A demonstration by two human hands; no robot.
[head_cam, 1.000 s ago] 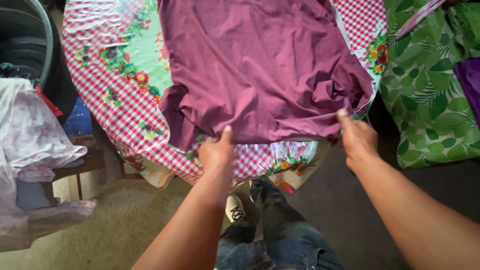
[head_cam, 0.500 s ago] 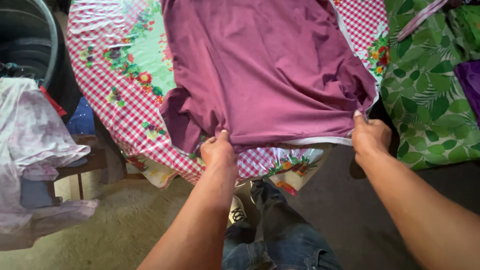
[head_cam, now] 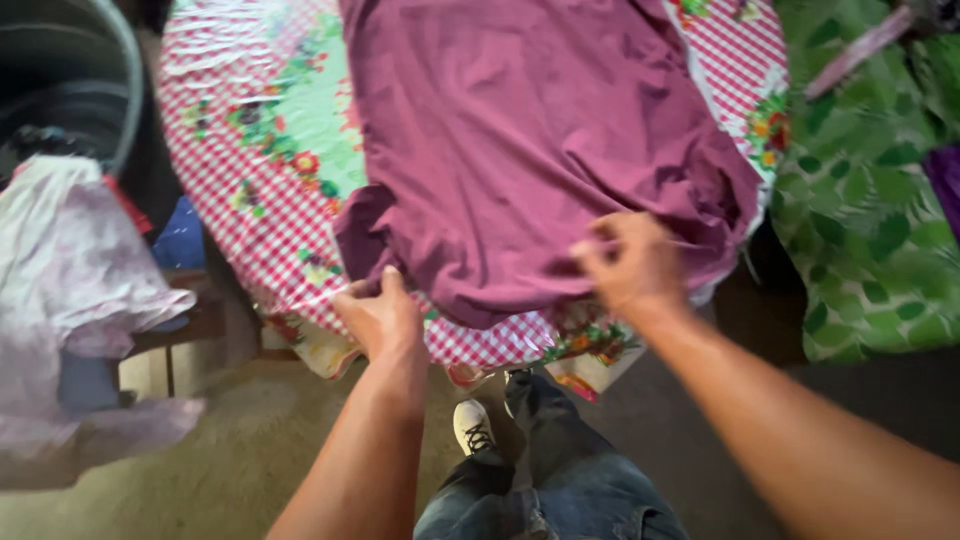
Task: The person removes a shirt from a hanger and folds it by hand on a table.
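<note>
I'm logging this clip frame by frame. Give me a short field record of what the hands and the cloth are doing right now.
left hand: grips near hem of maroon shirt
right hand: pinches shirt's lower edge
shirt: spread on table, hem bunched
table cover: red checked floral tablecloth
right side: green leaf-print fabric
left side: pale garment

table (head_cam: 250,230): covered by a red-and-white checked cloth with a floral print | floor (head_cam: 200,480): beige carpet is seen below the table edge | left: pale crumpled fabric (head_cam: 70,270) is draped over a wooden stool (head_cam: 190,330) | right: green leaf-patterned cloth (head_cam: 870,210) is spread | light: soft daylight
</note>
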